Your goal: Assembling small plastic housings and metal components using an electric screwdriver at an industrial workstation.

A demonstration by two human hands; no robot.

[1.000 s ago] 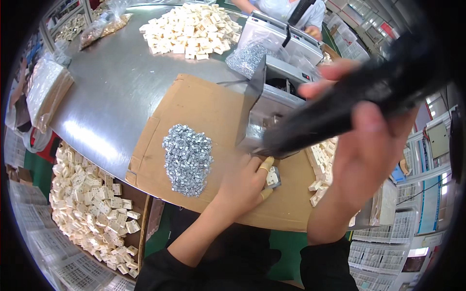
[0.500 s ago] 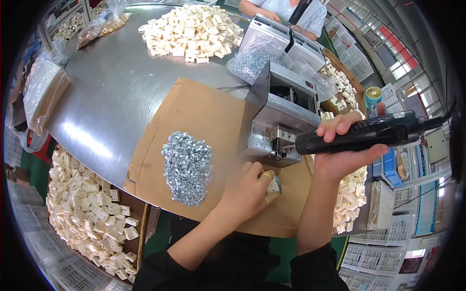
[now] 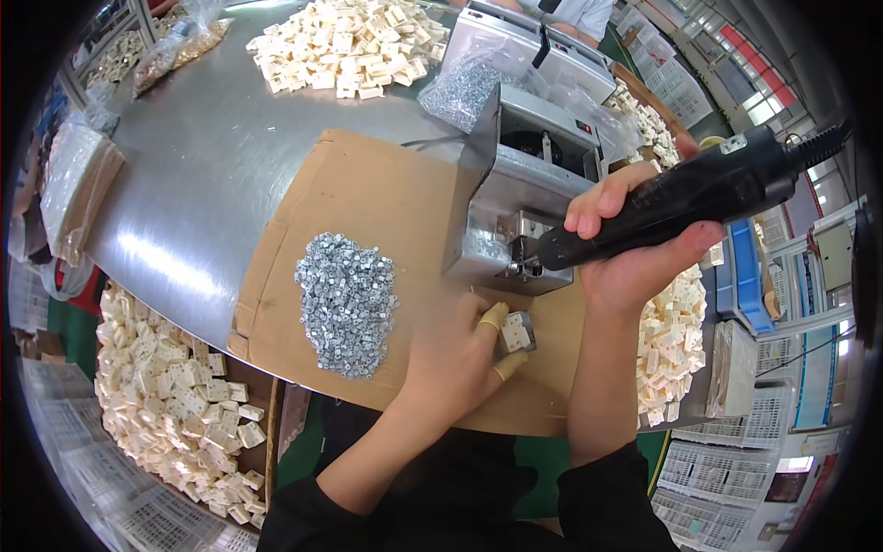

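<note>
My left hand (image 3: pixel 448 361), with yellow finger cots on thumb and forefinger, pinches a small cream plastic block (image 3: pixel 517 333) with holes in its face and grey metal at its edge. It is held low over the cardboard. My right hand (image 3: pixel 624 267) grips a black electric screwdriver (image 3: pixel 685 198), slanted with its cord end up to the right. The screwdriver's nose is at the front outlet of a metal screw feeder (image 3: pixel 538 184); whether its tip touches there I cannot tell. Left of my left hand lies a heap of small square metal pieces (image 3: pixel 345 308).
A brown cardboard sheet (image 3: pixel 276 276) covers part of the steel table (image 3: pixel 184 202). Cream blocks are heaped at the far side (image 3: pixel 349 46), lower left (image 3: pixel 175 405) and right (image 3: pixel 671 350). Behind the feeder are a bag of screws (image 3: pixel 469 87), more machines and another person's arm (image 3: pixel 570 32).
The screwdriver's cord end has risen and its nose stays by the feeder outlet. My left hand's fingers have opened around the cream block, showing more of its face. The whole view has shifted slightly.
</note>
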